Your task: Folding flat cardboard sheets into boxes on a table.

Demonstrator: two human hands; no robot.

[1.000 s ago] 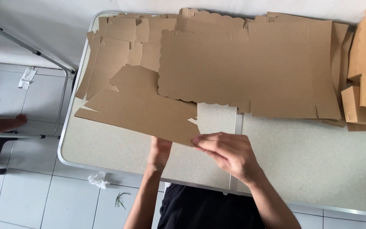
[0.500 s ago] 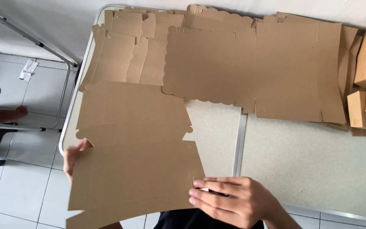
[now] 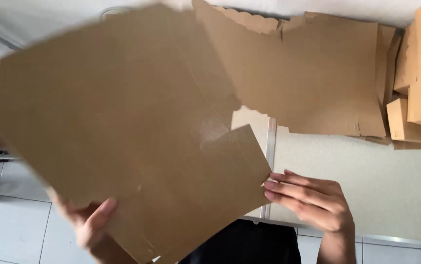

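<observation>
Flat cardboard sheet (image 3: 122,132) held raised above tabletop (image 3: 367,186) edge, motion-blurred. Left hand (image 3: 91,227) clamped on lower edge; right hand (image 3: 313,200), fingers together, touching right corner. Risk judged: one-sided grip, sheet sagging or slipping.

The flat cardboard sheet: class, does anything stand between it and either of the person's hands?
Nothing visible does. The left hand grips the flat cardboard sheet at its lower edge, thumb on top. The right hand meets the sheet's right corner with its fingertips; whether they pinch it cannot be told.
</observation>
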